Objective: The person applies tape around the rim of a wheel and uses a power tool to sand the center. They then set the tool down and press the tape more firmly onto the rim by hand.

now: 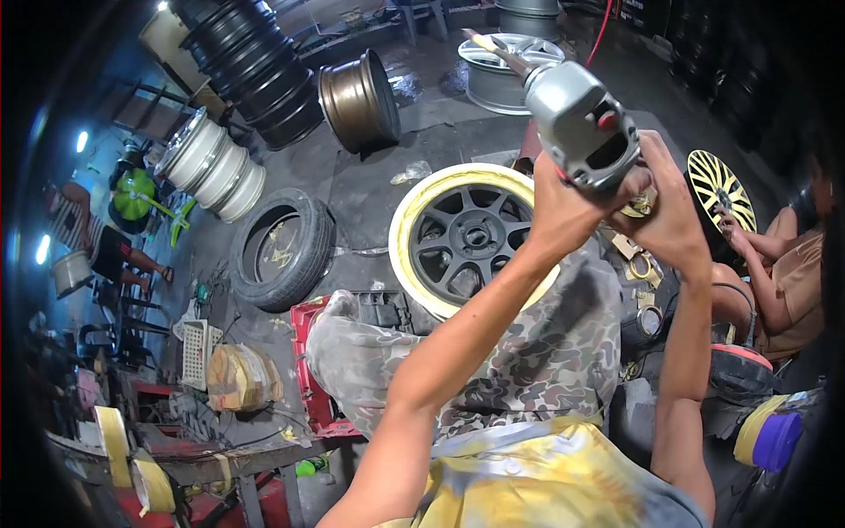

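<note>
Head view shows a dark floor (361,187), the biggest thing of all. Two other people are on it: one person in brown (797,282) by the right edge, and one person in a striped top (75,220) by the left edge. Two stacks of wheels stand toward the far left corner: one tall dark stack (255,79) and one pale stack (211,176).

One wheel with black spokes (476,234) and a yellow rim is in the middle, just past one pair of spotted trousers (546,361). One black tyre (317,233) is left of it. Toward the far edge are one brown wheel (356,101) and one silver wheel (502,90). One yellow wheel (717,189) is near the right edge.

One grey power tool (576,114) is up in the air, right of the black spokes. The left grip (563,207) and the right grip (669,198) are both wrapped around it. Its thin tip points to the far side. Smallest are two yellow tape rolls (113,436) at the near left and one purple roll (777,442) at the near right.
</note>
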{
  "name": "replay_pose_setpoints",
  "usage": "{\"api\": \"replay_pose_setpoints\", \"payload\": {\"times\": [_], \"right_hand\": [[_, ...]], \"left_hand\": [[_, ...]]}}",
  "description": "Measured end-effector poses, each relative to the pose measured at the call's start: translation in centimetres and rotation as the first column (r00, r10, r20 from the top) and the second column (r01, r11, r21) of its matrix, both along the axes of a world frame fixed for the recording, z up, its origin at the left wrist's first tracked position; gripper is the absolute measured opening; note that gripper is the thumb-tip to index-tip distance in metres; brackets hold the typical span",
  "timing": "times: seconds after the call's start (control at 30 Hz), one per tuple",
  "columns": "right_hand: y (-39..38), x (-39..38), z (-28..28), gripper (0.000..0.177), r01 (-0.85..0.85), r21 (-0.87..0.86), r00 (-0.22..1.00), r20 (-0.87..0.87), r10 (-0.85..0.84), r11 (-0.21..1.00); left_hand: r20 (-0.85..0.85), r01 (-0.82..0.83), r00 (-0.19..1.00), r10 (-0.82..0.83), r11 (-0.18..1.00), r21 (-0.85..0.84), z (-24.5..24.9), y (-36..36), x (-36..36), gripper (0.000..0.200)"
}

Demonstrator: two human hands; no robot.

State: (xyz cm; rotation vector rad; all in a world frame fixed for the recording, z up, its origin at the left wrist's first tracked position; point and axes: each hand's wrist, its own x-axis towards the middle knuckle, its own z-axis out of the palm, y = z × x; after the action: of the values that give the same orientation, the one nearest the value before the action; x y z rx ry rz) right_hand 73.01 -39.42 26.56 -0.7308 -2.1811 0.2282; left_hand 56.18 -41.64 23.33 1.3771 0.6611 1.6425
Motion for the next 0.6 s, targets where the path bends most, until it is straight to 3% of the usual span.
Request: {"api": "replay_pose_setpoints", "payload": {"times": [0.03, 0.07, 0.13, 0.23, 0.27, 0.33, 0.37, 0.4, 0.47, 0.5, 0.57, 0.6], "right_hand": [[-0.2, -1.1, -0.9, 0.075, -0.008, 0.067, 0.997, -0.081, 0.014, 0.998], [-0.2, -2.1, -2.0, 0.073, -0.009, 0.132, 0.987, -0.161, 0.03, 0.991], [0.4, -3.1, -2.2, 0.071, 0.035, 0.218, 0.983, -0.185, 0.006, 0.975], [2.0, -3.5, -3.3, 0.069, 0.237, 0.353, 0.966, -0.183, -0.181, 0.905], [2.2, -3.4, -3.9, 0.069, 0.235, 0.351, 0.967, -0.182, -0.18, 0.906], [2.4, -3.0, -4.8, 0.068, -0.094, 0.089, 0.851, -0.509, 0.126, 0.992], [2.9, -2.2, -6.1, 0.069, -0.292, -0.197, 0.744, -0.662, 0.093, 0.936], [2.8, -1.1, -7.2, 0.071, -0.253, -0.26, 0.77, -0.638, 0.03, 0.932], [2.9, 1.4, -9.2, 0.069, -0.339, -0.506, 0.74, -0.664, -0.108, 0.793], [3.3, 2.2, -10.5, 0.069, -0.476, -0.484, 0.682, -0.73, -0.039, 0.734], [3.8, 3.5, -12.3, 0.068, -0.461, -0.48, 0.685, -0.727, -0.044, 0.746], [3.8, 4.0, -12.7, 0.067, -0.44, -0.472, 0.695, -0.718, -0.044, 0.764]], "left_hand": [[0.129, -0.123, 0.986, 0.109, 0.987, 0.108, 0.4, 0.3, 0.9, 0.057], [0.136, -0.116, 0.984, 0.113, 0.993, 0.016, 0.6, 0.5, 1.2, 0.058], [0.2, -0.072, 0.979, 0.049, 0.991, 0.11, 1.2, 1.2, 1.8, 0.061], [0.077, -0.042, 0.996, 0.035, 0.994, 0.098, 1.6, 1.0, 2.0, 0.068], [0.077, -0.044, 0.996, 0.037, 0.995, 0.095, 1.3, 1.0, 2.0, 0.068], [-0.117, -0.162, 0.975, 0.19, 0.964, 0.209, 0.8, 1.1, 1.7, 0.073], [-0.294, -0.143, 0.933, 0.209, 0.963, 0.23, 0.4, 0.8, 0.8, 0.084], [-0.253, -0.093, 0.959, 0.131, 0.983, 0.158, -0.7, 1.2, 0.9, 0.083], [-0.081, 0.206, 0.976, -0.203, 0.978, 0.025, -1.0, 1.6, 0.4, 0.068], [-0.086, 0.202, 0.976, -0.2, 0.979, 0.016, -1.5, 2.0, 0.5, 0.068], [-0.123, 0.227, 0.965, -0.231, 0.973, -0.042, -2.9, 3.3, 1.3, 0.065], [-0.058, 0.283, 0.956, -0.287, 0.957, -0.064, -3.8, 3.6, 2.0, 0.063]]}}
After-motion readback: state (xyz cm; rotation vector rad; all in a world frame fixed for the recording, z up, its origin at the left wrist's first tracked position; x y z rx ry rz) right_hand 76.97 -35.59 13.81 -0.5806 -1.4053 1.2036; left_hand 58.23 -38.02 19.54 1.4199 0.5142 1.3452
